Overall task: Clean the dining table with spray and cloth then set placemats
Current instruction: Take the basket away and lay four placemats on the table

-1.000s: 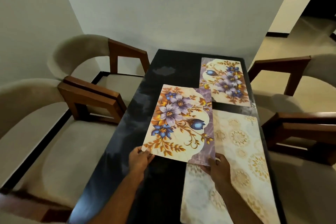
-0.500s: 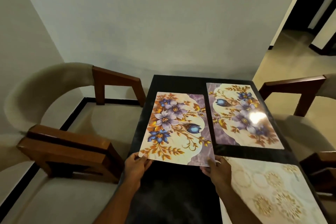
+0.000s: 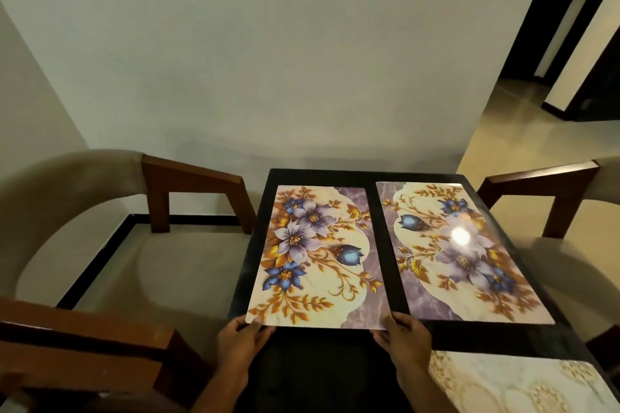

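Observation:
A floral placemat point(image 3: 315, 255) with purple and blue flowers lies on the far left part of the black dining table point(image 3: 382, 251). My left hand point(image 3: 240, 342) pinches its near left corner and my right hand point(image 3: 404, 337) pinches its near right corner. A second floral placemat point(image 3: 459, 251) lies flat beside it on the far right, with a light glare on it. A pale placemat point(image 3: 516, 386) with gold round patterns, its plain side up, lies at the near right. No spray or cloth is in view.
Upholstered chairs with wooden arms stand on both sides: one at the far left point(image 3: 188, 184), one at the near left point(image 3: 84, 345), one at the right point(image 3: 543, 184). The table's far end meets a white wall point(image 3: 268, 60). A doorway point(image 3: 577, 43) opens at the right.
Both hands have carried the held placemat forward and to the left, from over the table's middle down to the far left spot beside the other floral mat. My view has moved forward.

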